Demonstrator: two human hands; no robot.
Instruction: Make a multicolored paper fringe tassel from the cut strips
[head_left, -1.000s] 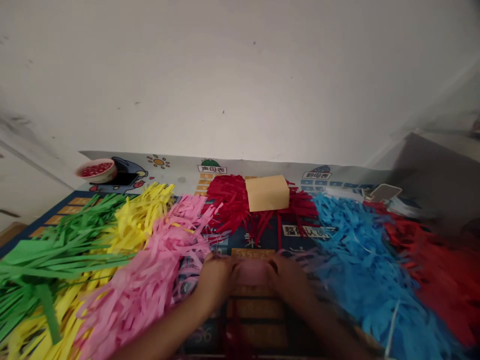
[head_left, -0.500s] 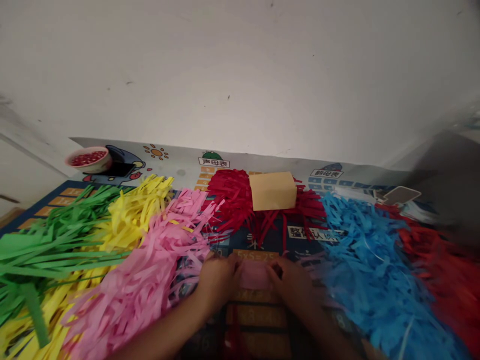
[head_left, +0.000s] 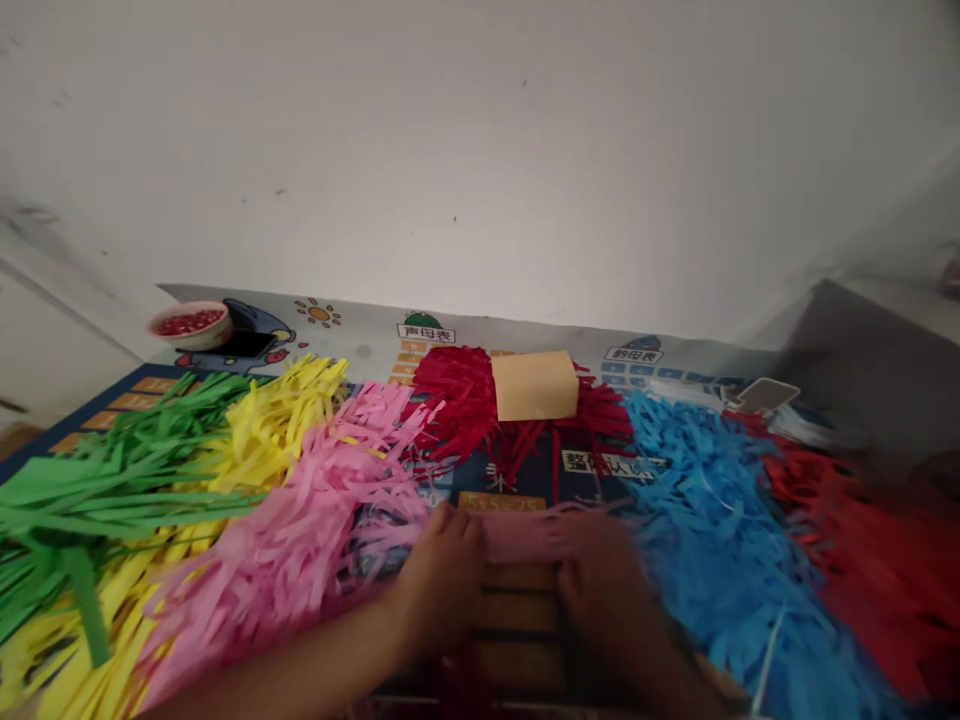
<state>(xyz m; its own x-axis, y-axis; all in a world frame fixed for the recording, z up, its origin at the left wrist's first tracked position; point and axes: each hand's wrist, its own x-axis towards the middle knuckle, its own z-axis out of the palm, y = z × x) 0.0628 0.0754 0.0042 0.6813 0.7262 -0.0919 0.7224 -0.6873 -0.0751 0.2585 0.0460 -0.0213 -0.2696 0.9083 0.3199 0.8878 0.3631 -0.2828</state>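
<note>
A pale pink fringed paper piece point(head_left: 519, 537) stretches between my two hands above the printed table mat point(head_left: 517, 612). My left hand point(head_left: 444, 572) is closed around its left end, with pink strips sticking out beyond the fist. At the other end my right hand point(head_left: 602, 572) grips it, somewhat blurred, and thin strips spread out to its right. A heap of pink paper strips point(head_left: 300, 525) lies left of my left hand. Blue paper strips point(head_left: 727, 540) are piled to the right of my right hand.
Yellow strips point(head_left: 262, 430) and green strips point(head_left: 112, 490) lie at the left, red strips point(head_left: 862, 560) at the right. A tan folded card point(head_left: 535, 387) rests on dark red strips point(head_left: 457, 400) at the back. A bowl point(head_left: 196, 334) and a phone point(head_left: 250, 344) sit back left, before the wall point(head_left: 480, 150).
My hands have moved a little farther apart, and the pink fringed piece between them looks wider. The view has shifted slightly.
</note>
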